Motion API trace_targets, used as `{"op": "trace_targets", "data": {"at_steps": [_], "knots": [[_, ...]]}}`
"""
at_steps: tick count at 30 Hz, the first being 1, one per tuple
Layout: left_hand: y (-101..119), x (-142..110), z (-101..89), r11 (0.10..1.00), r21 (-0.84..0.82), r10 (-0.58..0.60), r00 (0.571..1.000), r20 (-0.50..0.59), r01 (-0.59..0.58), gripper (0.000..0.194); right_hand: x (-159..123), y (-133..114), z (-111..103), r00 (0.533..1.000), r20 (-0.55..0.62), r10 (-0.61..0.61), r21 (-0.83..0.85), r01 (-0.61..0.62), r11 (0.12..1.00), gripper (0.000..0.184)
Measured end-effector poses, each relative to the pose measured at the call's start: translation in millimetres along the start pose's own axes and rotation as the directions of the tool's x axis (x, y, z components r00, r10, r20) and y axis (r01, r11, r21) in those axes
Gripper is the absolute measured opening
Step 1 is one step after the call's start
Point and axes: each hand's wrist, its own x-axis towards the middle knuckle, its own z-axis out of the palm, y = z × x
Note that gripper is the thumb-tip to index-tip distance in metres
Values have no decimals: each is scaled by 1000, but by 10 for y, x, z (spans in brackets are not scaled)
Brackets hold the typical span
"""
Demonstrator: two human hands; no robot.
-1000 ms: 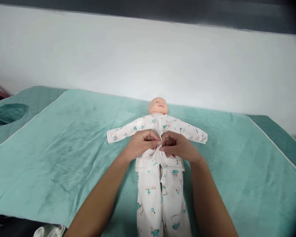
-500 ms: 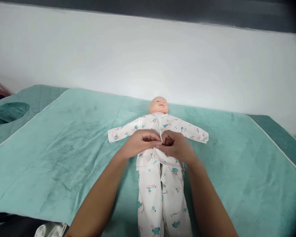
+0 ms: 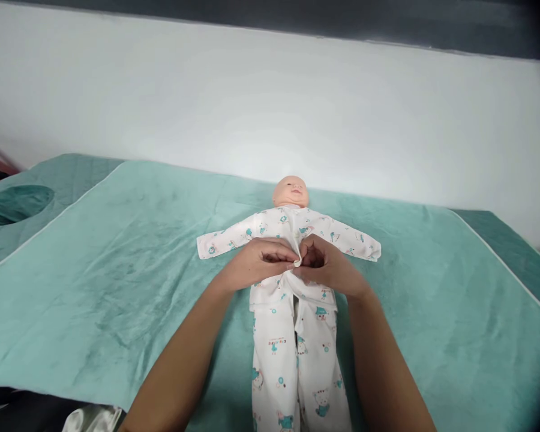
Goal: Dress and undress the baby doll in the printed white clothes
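A baby doll (image 3: 290,191) lies on its back, dressed in a white printed top (image 3: 274,223) and matching pants (image 3: 275,366). Its sleeves spread out to both sides. Over the doll's belly, my left hand (image 3: 263,262) pinches the front edge of the top between thumb and fingers. My right hand (image 3: 326,264) grips the opposite front edge, its fingertips close against those of the left. A small fold of white cloth stands up between them. Any fastener there is hidden by my fingers. Below my hands the top's front hem parts slightly.
A green plush cover (image 3: 130,270) is spread over the bed under the doll. At the left, the bed has an oval face hole (image 3: 18,205). A white wall (image 3: 234,102) rises behind. Dark and shiny pale fabric (image 3: 92,418) lies at the lower left.
My hands have shifted slightly to the right with the pinched cloth, and the fold between my fingers has turned a little. The doll lies as before.
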Motion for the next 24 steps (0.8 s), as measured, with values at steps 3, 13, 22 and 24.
{"op": "trace_targets", "data": {"at_steps": [3, 13, 22, 24], "knots": [[-11, -1, 43, 991, 96, 96, 993, -72, -89, 15, 8, 26, -25, 1000, 10, -25, 49, 24, 999, 35], [-23, 16, 41, 994, 102, 32, 998, -53, -27, 13, 19, 62, -39, 999, 27, -33, 65, 31, 997, 25], [-27, -39, 4, 993, -97, -64, 998, 14, 65, 25, 28, 91, -42, 987, -57, -149, 128, 156, 980, 16], [-7, -50, -32, 996, -34, -83, 996, 34, 84, 23, 44, 98, -36, 973, -137, -186, 160, 208, 965, 13]]}}
